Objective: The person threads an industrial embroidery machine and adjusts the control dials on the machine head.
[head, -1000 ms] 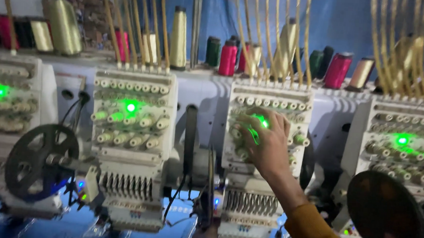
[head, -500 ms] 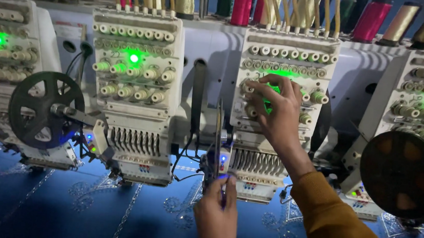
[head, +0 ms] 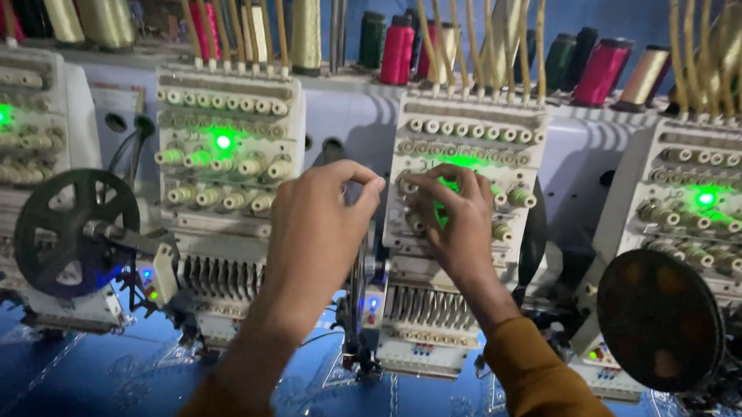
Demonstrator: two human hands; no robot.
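Right hand [head: 456, 218] pinches a tension knob [head: 408, 188] on the embroidery head [head: 459, 240], frame centre | left hand [head: 318, 231] beside it, fingertips pinched, contents unclear | best turned gently, thread kept taut.

A black spoked reel [head: 78, 232] and a dark disc [head: 660, 321] flank blue cloth [head: 78, 371]; thread cones [head: 398, 49] stand above

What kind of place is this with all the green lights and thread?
Probably an embroidery workshop. A row of white multi-needle embroidery machine heads carries glowing green lights, coloured thread cones stand on top, and blue fabric lies beneath. Both hands, left and right, reach one head's knobs.
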